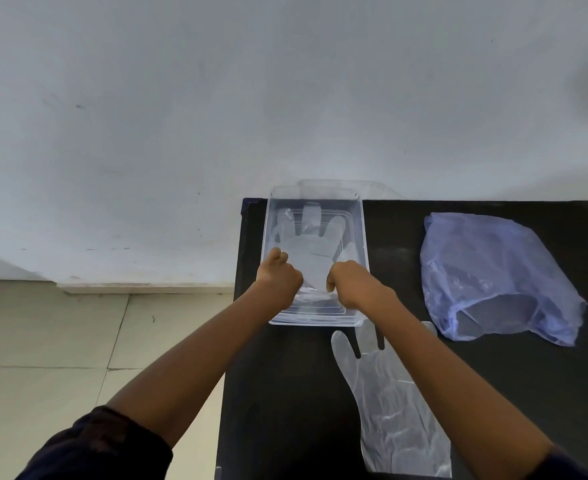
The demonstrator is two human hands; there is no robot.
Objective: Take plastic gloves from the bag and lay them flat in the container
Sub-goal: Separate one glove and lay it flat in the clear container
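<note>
A clear rectangular container (362,237) stands on the black table, near its far left corner. Inside it lies a see-through plastic glove (311,247), fingers pointing away from me. My left hand (278,277) and my right hand (349,282) are both inside the container, each pinching the glove's cuff end at one side. A second plastic glove (389,410) lies flat on the table in front of the container, partly under my right forearm. The blue plastic bag (490,271) rests crumpled at the right, its opening facing me.
The black table (285,393) stands against a white wall (216,98); its left edge runs just beside the container. A tiled floor (60,341) lies to the left. Something clear, maybe a lid (379,188), shows behind the container.
</note>
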